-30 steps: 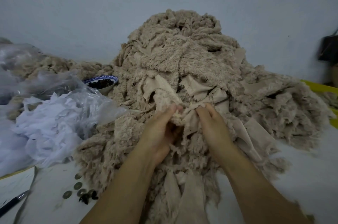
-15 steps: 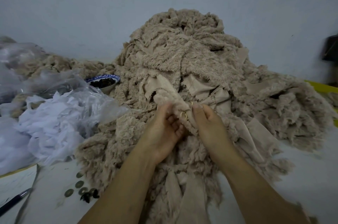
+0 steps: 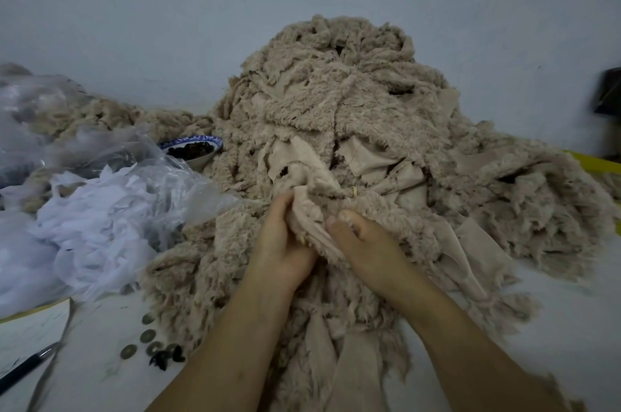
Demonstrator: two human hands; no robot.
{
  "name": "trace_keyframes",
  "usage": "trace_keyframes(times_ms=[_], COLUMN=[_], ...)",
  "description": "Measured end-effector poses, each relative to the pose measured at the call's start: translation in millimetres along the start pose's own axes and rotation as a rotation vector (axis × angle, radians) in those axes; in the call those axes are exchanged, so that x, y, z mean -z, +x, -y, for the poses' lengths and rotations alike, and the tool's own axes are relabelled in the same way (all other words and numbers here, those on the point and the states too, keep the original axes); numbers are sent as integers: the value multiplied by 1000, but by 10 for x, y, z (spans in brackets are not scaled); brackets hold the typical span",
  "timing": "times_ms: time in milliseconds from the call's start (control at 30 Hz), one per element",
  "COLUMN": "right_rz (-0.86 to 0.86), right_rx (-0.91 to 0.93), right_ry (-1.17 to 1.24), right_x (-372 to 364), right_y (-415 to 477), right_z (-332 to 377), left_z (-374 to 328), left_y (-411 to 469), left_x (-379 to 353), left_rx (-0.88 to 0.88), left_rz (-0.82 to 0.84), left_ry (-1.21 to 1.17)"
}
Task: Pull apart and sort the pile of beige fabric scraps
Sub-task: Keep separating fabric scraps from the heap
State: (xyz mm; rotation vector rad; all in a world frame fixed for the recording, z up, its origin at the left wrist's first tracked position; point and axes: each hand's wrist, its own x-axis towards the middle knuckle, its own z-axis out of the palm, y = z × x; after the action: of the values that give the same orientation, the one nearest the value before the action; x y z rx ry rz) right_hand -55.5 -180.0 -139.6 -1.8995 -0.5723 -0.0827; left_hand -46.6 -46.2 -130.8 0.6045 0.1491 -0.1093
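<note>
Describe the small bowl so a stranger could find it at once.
Start at the big beige scrap pile against the wall, then go to its left foot. There, behind the clear plastic bag, sits the bowl: the only dish, blue-patterned rim, dark bits inside.

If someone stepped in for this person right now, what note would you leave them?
Left hand and right hand: both closed on one fleecy scrap at the front of the pile.
Pile: big and tangled, against the wall.
Bowl, bagged white scraps and coins: at left.
Done: no sorted beige stack is in view.
Left: free this scrap, then nearly the whole pile.
</note>
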Motion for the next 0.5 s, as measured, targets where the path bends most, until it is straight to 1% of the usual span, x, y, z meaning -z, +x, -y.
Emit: trace_keyframes(times_ms=[67, 100, 167, 233, 300, 367, 433, 500], right_rz=[12, -29, -184, -353, -441, -429, -337, -239], right_rx=[-13, -33, -103, -185, -210, -171, -101, -71], right_ry=[9, 26, 72, 102, 86, 94, 121, 104], right_x=[11, 24, 65, 127, 172, 172, 130, 61], right_y=[5, 12, 39, 75, 83, 70, 45, 43], right_z=[-42, -56, -83, -116, -134, -118, -64, -45], left_z=[-80, -119, -157, -134, -60, 9, 76, 135], left_y=[18, 25, 43, 39, 19, 4, -13, -28], left_x=[33, 49, 91, 92, 55, 13, -10, -11], left_rx=[-11, -22, -83, -120, -122, -126, -138, -157], left_rz=[-76, -105, -124, -105, -67, -48, -66, -37], left_ry=[-91, -134, -198, -156, -58, 88, 262, 403])
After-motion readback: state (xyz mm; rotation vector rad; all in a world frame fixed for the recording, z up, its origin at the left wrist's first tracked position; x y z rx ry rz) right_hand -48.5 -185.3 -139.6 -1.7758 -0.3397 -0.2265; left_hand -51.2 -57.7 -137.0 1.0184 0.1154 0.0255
